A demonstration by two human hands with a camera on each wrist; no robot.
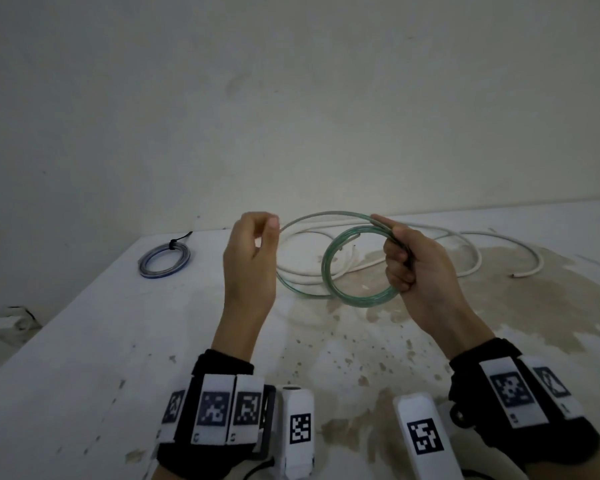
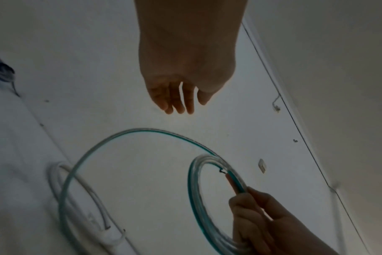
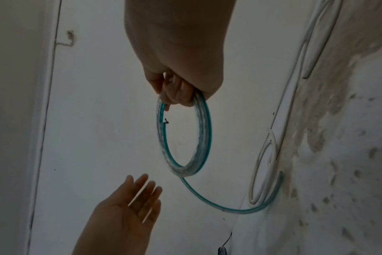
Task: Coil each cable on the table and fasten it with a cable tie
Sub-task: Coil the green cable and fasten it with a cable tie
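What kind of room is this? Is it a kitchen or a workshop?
Probably a bare work or storage room, not a kitchen. There's a plain, scuffed wall, a stained white table, and only cables on it: a loose white cable and a tied coil. Nothing to cook with.

No words, brand names or numbers can be read anywhere here. The only signs are black-and-white square code markers: several on the white tabs of the left wristband (image 1: 215,407), more on the right wristband (image 1: 513,389), and one each on the two white camera housings (image 1: 300,427) at the wrists. They are patterns, not letters. Tiny marks under some tabs are too small to make out.
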